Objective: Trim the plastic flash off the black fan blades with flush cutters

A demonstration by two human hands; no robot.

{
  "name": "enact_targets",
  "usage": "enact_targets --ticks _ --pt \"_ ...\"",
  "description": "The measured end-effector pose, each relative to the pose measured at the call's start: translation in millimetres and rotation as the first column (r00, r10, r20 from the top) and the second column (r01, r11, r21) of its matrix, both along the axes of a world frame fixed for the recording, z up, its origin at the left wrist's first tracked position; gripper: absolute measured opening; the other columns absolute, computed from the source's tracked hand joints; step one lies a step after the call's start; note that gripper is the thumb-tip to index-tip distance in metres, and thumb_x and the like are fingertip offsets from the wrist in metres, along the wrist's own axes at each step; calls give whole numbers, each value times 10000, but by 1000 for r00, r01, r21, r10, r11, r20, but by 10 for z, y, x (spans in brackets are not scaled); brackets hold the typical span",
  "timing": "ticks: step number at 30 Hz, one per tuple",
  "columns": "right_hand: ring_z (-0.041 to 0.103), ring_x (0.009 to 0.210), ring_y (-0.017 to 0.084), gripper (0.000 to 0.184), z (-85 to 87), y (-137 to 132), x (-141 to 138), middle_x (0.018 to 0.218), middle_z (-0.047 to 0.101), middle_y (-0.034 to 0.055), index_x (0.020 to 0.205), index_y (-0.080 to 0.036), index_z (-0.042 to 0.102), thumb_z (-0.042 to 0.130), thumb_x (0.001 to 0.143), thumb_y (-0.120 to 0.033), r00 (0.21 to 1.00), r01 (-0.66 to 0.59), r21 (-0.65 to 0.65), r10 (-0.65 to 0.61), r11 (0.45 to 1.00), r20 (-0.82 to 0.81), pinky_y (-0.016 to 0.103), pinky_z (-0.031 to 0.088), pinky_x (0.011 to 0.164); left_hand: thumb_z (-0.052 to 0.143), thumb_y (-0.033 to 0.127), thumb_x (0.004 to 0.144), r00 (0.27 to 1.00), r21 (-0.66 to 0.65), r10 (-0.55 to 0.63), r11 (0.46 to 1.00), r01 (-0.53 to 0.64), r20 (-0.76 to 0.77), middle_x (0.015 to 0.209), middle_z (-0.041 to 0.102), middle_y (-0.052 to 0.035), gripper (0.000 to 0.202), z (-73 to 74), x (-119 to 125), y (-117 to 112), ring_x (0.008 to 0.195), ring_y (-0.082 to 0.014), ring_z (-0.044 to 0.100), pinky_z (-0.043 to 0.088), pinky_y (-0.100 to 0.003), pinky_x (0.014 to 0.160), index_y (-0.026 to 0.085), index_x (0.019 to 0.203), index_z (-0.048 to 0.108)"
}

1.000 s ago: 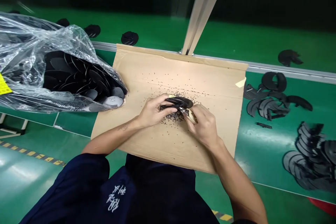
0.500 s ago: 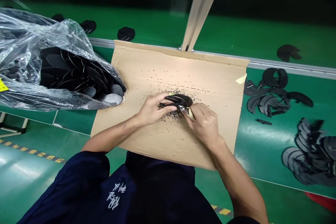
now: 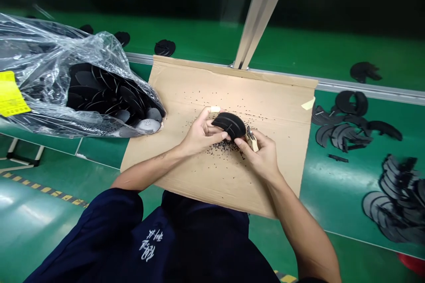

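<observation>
A curved black plastic part [image 3: 229, 124] is held above the cardboard sheet, its ribbed face towards me. My left hand [image 3: 201, 135] grips its left end, the thumb along its lower edge and pale tape [image 3: 215, 109] around one fingertip. Cream-handled nippers [image 3: 251, 139] sit in my right hand [image 3: 264, 152], their metal jaws beside the part's right end. My right thumb and fingertips also touch that end of the part. Many tiny black scraps [image 3: 226, 150] lie on the cardboard [image 3: 186, 177] under and around my hands.
A clear plastic bag [image 3: 40, 48] full of black discs [image 3: 99, 90] lies open at the left. More black parts [image 3: 352, 124] lie to the right, with stacked ones [image 3: 398, 203] nearer me. A metal post [image 3: 262, 17] stands behind the cardboard; several black pieces [image 3: 165, 47] lie beyond the rail.
The black part has turned so its broad ribbed face shows. The nippers have moved from its lower edge to its right end, and my right thumb now touches the part.
</observation>
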State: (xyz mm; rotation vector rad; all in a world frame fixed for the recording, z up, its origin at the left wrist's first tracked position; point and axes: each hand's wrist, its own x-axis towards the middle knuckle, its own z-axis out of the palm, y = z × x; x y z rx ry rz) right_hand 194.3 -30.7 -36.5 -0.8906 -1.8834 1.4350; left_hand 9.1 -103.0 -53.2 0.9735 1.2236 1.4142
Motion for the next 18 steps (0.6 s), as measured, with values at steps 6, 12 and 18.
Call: enact_targets --ticks 6,12,18 --pt "467 592 121 325 47 52 63 666 539 -32 784 -212 608 686 922 -496 999 -44 48 44 998 2 270 402 564 843 334 777 972 53 -39 997 53 -230 1131 744 -75 461 108 -90 8 1034 -200 732 614 -321 895 194 1168 643" --pt "621 709 156 179 47 77 113 820 706 15 909 -212 670 647 951 -385 991 -124 166 115 978 64 298 481 666 825 239 784 949 -49 -264 965 259 -172 1071 762 -57 387 151 -136 -3 939 -162 734 597 -271 814 190 1147 699" --pt "662 755 189 112 -4 6 71 896 733 48 972 -217 668 624 957 -319 995 73 267 -88 961 48 338 536 695 894 400 726 999 -62 -40 997 42 33 986 768 -41 453 51 -183 50 892 -163 746 618 -293 806 181 1017 624"
